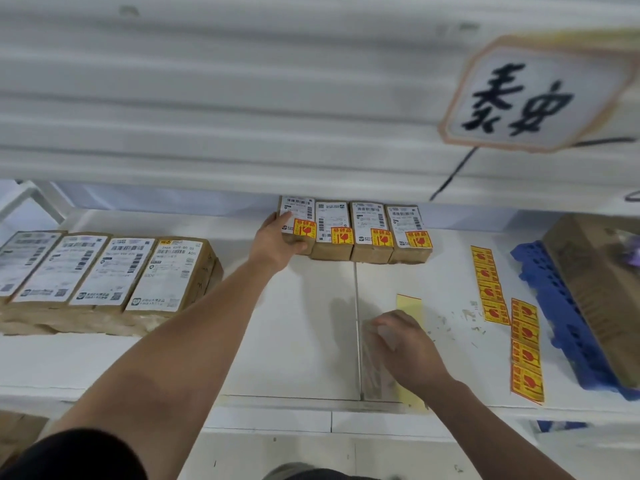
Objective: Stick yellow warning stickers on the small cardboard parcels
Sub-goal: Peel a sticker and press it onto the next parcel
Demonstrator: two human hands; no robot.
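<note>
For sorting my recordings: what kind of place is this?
Probably a parcel packing or dispatch station: small cardboard parcels with printed shipping labels stand in rows on a white shelf, beside strips of yellow warning stickers.

Back row: four parcels (pixel 367 233) were set side by side at the rear of the table (pixel 304 341).
Left group: four more parcels (pixel 100 278) were laid at the table's left, well apart from them.
Left hand (pixel 277 242): was wrapped round the leftmost parcel (pixel 298 216) of the back row.
Sticker strips (pixel 490 285): were laid right of centre.
Backing strip (pixel 410 306): was left partly under the right hand (pixel 405 344).
Tray (pixel 547 306): was set far right, a box (pixel 595 289) on it.
</note>
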